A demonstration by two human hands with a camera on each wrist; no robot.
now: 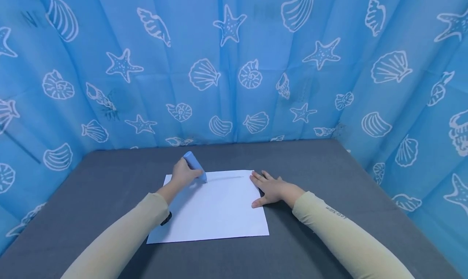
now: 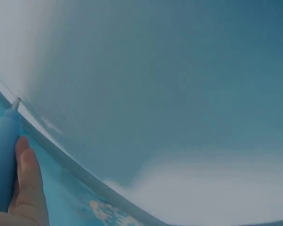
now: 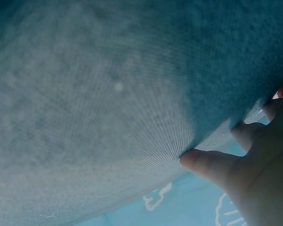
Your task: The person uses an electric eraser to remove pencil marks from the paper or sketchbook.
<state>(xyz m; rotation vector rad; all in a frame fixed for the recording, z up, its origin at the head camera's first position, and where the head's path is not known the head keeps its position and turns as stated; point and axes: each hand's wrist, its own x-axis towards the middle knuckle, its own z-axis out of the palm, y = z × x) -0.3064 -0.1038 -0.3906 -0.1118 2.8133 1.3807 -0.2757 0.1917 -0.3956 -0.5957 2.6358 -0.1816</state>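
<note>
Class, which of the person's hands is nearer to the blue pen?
Left. The left hand grips the blue pen; the right hand rests apart from it, at the right edge of the paper.

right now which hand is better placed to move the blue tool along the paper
Likely the left hand: it grips the blue tool, tip at the paper; the right hand rests on its right edge.

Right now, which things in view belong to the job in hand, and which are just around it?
In use:
blue pen-like tool, held in the left hand
white paper, with the right hand on its right edge

Just around:
grey tabletop
blue seashell curtain
</note>
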